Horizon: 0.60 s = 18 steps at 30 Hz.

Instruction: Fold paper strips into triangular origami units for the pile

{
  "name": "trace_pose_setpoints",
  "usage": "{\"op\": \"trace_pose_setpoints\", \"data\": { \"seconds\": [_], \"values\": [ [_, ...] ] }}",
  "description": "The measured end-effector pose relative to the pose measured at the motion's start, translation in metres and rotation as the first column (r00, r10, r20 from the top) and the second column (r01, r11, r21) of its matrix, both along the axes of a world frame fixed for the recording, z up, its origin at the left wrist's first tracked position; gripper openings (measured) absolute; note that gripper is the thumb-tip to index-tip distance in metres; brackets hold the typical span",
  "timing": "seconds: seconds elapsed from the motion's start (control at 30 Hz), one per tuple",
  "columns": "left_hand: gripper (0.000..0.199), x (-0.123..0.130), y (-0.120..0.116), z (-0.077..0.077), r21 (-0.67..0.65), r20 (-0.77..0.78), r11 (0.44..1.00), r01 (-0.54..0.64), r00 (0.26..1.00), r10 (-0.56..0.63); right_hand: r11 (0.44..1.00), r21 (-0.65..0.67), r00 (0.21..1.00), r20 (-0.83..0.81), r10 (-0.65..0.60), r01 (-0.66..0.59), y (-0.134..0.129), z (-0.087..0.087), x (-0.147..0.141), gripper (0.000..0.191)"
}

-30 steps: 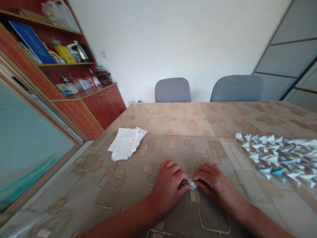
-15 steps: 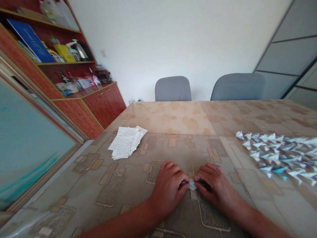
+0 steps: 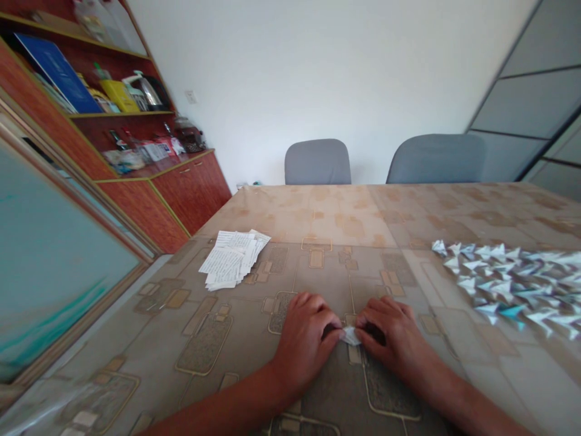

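- Small white paper [image 3: 350, 336]: between left hand [image 3: 306, 342] and right hand [image 3: 394, 336], over table [image 3: 254, 327].
- Each hand: thumb and fingers pinching one end.
- Printed slips [image 3: 233, 257]: overlapping pile, left side.
- Folded paper pieces [image 3: 491, 284]: grouped, right side.

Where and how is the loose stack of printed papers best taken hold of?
Probably pinched at the near right edge of the paper stack, coming from the right, the side where the left hand is: it lies flat, with sheets sticking out unevenly there.
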<state>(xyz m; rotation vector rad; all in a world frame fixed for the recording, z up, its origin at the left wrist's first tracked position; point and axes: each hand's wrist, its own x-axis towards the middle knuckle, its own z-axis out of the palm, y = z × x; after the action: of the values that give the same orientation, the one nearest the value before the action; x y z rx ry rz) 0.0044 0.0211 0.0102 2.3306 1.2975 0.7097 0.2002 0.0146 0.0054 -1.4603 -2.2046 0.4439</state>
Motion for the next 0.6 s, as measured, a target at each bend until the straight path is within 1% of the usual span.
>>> {"op": "trace_pose_setpoints", "data": {
  "seconds": [0.2, 0.33, 0.6],
  "values": [
    [0.009, -0.0026, -0.0004, 0.0005, -0.020, -0.001, 1.000, -0.015, 1.000, 0.015, 0.999, -0.006, 0.999, 0.036, -0.034, 0.034, -0.0010, 0.0012, -0.0012, 0.015],
    [0.007, -0.0043, 0.0008, -0.0006, -0.008, 0.001, 1.000, -0.018, 1.000, 0.018, 0.998, -0.008, 0.997, 0.055, -0.058, 0.058, -0.0009, 0.0006, -0.0021, 0.014],
    [0.007, -0.0080, 0.0036, -0.0008, -0.004, 0.022, 1.000, -0.017, 1.000, 0.017, 0.999, -0.014, 0.998, 0.051, -0.046, 0.047, 0.0026, -0.0013, 0.0015, 0.010]
  ]
}}
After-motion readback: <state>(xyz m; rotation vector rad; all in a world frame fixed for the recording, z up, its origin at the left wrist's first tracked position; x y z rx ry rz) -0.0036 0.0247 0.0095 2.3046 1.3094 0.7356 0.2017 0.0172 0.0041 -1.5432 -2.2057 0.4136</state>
